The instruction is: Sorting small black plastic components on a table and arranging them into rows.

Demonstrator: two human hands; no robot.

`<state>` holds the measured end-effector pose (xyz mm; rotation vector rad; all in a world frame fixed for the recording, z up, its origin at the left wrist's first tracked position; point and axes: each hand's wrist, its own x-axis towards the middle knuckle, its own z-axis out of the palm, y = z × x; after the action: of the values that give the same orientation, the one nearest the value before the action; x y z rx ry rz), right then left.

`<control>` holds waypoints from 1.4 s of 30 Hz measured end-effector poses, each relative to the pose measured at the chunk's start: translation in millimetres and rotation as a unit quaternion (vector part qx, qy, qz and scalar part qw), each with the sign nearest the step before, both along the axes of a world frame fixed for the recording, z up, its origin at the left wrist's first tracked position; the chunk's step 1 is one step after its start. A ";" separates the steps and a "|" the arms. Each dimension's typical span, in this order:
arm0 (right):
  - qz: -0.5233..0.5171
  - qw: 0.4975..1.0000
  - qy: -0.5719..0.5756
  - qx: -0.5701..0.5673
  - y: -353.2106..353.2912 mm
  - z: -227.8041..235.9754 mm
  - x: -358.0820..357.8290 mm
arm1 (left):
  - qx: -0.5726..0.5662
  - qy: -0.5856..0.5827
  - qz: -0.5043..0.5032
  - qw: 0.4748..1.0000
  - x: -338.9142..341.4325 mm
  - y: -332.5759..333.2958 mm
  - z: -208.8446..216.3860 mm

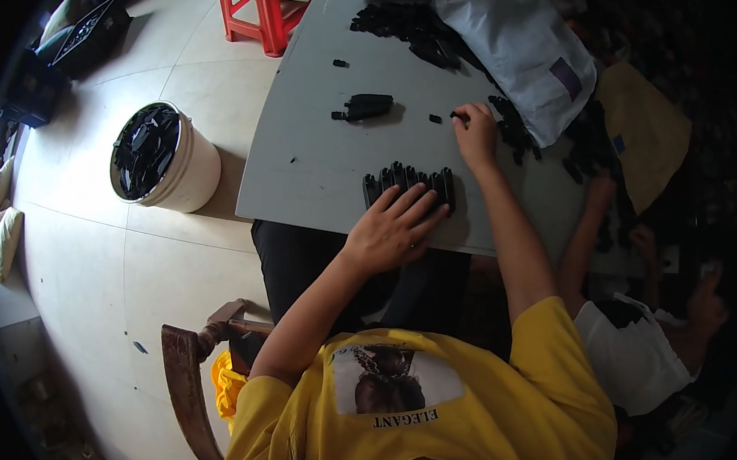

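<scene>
My left hand [393,225] lies with spread fingers over the near side of a row of long black plastic parts [400,176]. These parts stand side by side close to the table's near edge. Farther off, my right hand [476,137] pinches a small black piece [456,115] between thumb and fingertips. A similar small black piece [435,118] rests on the table just left of it. More long black parts [369,106] lie together to the left, and another small piece [340,63] sits beyond them.
Black parts [408,28] are heaped at the back of the grey table [295,182], beside a white plastic bag [518,44]. A co-worker's hand [600,195] is at the right. On the floor stand a white bucket [198,167] of black pieces and a red stool [269,5].
</scene>
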<state>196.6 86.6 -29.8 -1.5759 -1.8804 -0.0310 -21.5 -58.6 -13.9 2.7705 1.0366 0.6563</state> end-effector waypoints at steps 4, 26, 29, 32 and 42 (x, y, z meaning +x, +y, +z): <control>0.008 0.984 0.120 -0.129 -35.0 26.4 -9.6 | 0.051 -0.056 -0.016 0.997 -2.1 0.7 -3.5; 0.119 0.975 -0.180 -0.056 -100.0 19.1 -71.5 | 0.053 -0.072 -0.047 0.995 1.6 0.5 -5.9; 0.100 0.988 -0.120 -0.018 -103.4 15.3 -67.9 | 0.081 -0.061 -0.027 0.994 4.8 0.8 -6.8; 0.092 0.986 -0.134 0.027 -114.7 19.1 -58.7 | 0.088 -0.067 -0.023 0.994 8.4 0.3 -6.2; 0.114 0.992 -0.053 -0.030 -124.0 28.8 -57.0 | 0.130 -0.063 -0.014 0.989 5.7 -2.7 -3.8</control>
<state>139.5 -37.4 -1.0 -1.4127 -2.1519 0.0428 -15.8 -61.3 -17.7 2.9056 0.9455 1.0139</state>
